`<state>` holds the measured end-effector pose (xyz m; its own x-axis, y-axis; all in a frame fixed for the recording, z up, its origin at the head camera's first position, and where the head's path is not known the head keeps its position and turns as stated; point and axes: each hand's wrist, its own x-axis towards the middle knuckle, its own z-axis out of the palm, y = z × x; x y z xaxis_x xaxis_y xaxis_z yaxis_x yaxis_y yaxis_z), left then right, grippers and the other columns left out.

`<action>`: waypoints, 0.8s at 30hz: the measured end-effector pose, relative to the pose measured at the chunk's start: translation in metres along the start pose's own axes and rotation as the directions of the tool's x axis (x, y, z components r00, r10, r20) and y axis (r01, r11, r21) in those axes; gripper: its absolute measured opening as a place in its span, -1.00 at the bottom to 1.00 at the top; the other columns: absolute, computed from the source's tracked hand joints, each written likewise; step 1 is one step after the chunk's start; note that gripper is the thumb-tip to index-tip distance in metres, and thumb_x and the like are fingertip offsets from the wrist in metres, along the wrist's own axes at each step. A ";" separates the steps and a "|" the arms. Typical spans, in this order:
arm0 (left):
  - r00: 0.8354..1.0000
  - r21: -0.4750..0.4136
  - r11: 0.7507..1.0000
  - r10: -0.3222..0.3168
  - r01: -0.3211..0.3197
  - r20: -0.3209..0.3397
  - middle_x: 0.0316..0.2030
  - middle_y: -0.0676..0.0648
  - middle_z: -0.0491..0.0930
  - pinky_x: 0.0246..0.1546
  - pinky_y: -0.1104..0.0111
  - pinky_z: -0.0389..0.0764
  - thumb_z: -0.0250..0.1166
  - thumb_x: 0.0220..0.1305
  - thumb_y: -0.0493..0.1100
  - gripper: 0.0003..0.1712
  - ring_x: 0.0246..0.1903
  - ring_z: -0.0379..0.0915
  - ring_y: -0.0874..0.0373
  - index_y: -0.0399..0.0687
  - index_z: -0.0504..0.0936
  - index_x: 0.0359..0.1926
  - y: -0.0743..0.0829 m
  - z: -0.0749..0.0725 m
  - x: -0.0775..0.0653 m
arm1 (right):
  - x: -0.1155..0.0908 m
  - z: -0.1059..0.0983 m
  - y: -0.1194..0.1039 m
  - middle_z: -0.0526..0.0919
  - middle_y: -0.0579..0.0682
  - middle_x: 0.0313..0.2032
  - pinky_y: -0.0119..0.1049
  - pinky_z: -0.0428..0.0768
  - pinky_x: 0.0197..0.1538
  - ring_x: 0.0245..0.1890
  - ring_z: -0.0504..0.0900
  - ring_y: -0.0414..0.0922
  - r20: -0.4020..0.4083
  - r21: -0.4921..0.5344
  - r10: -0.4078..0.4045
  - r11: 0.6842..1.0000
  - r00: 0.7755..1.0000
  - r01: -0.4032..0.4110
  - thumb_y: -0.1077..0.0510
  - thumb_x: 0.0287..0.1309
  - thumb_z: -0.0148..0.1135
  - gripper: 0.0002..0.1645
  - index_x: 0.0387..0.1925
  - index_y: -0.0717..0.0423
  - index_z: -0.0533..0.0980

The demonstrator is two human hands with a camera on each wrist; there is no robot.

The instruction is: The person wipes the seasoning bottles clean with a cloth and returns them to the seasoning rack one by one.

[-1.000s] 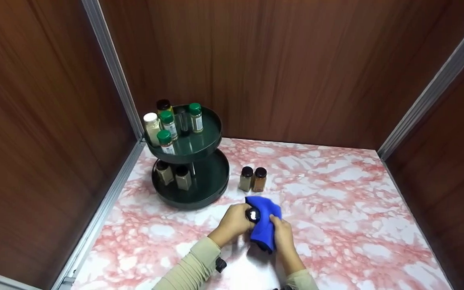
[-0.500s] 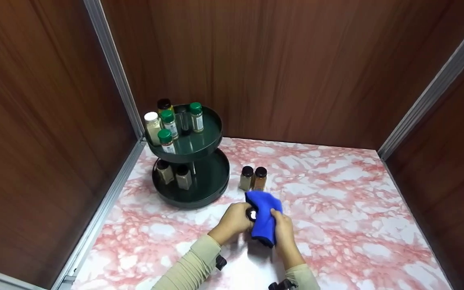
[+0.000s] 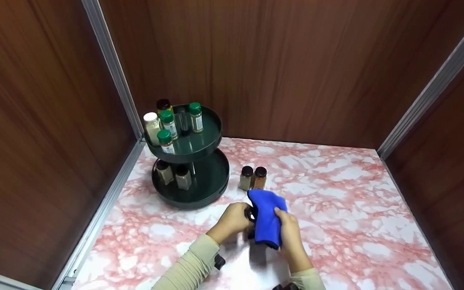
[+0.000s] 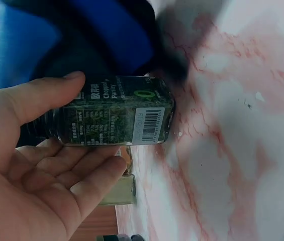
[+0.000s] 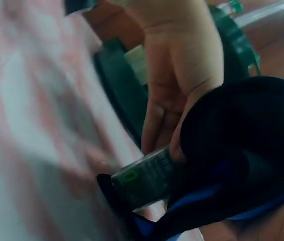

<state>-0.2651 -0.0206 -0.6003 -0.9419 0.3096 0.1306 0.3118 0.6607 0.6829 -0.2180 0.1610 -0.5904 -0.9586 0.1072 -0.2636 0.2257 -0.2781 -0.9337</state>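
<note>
My left hand [image 3: 234,219] grips a glass spice jar [image 4: 121,110] between thumb and fingers; its label reads "Chopped Parsley" and has a barcode. The jar stands out above the marbled tabletop, its dark cap partly visible in the head view. A blue cloth [image 3: 268,219] with black edging is pinched in my right hand [image 3: 290,231] and hangs against the jar's right side. In the right wrist view the cloth's dark edge covers part of the jar. Just beyond the cloth, two dark-capped jars, one greenish [image 3: 245,182] and one orange-brown [image 3: 259,181], stand side by side.
A dark green two-tier round rack [image 3: 210,181] stands at the left. Its upper tray [image 3: 199,146] bears several bottles with green, white and dark caps; two dark-capped jars stand below. Brown wood-grain panels [image 3: 248,72] enclose the pink-and-white table [image 3: 336,209].
The right hand and the blue cloth have shifted a little up and to the right across the jar. The left hand stays nearly in place with the jar.
</note>
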 end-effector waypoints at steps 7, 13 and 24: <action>0.999 0.012 1.000 -0.026 0.026 0.024 -0.49 0.14 0.60 -0.32 0.37 0.55 0.53 -0.21 -0.26 -0.72 -0.44 0.44 0.26 -0.05 0.67 -0.38 0.000 -0.001 0.001 | 0.022 -0.001 0.029 0.72 -0.01 -0.40 -0.30 0.65 -0.23 -0.39 0.69 -0.13 -0.051 -0.106 -0.003 0.994 0.999 -0.002 -0.05 0.42 0.09 -0.53 -0.06 0.34 0.54; 0.999 -0.033 0.999 -0.035 0.036 0.029 -0.42 0.04 0.72 -0.25 0.37 0.58 0.55 -0.25 -0.25 -0.70 -0.42 0.48 0.29 -0.01 0.69 -0.38 -0.002 0.003 -0.005 | 0.002 -0.006 0.036 0.72 -0.02 -0.39 -0.31 0.62 -0.21 -0.38 0.66 -0.15 -0.094 -0.165 -0.017 0.986 0.995 0.001 0.00 0.41 0.09 -0.50 -0.05 0.43 0.56; 1.000 -0.005 1.000 0.023 -0.023 0.010 -0.53 0.14 0.57 -0.34 0.36 0.53 0.48 -0.15 -0.30 -0.75 -0.46 0.40 0.27 -0.11 0.71 -0.33 -0.001 0.001 -0.003 | 0.005 0.004 0.006 0.73 0.03 -0.32 -0.24 0.68 -0.17 -0.32 0.71 -0.09 -0.032 0.066 -0.041 0.997 0.999 0.043 -0.01 0.45 0.06 -0.51 0.06 0.38 0.47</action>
<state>-0.2626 -0.0219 -0.6024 -0.9331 0.3316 0.1391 0.3329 0.6502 0.6830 -0.2217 0.1564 -0.5959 -0.9611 0.1488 -0.2327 0.1723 -0.3353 -0.9262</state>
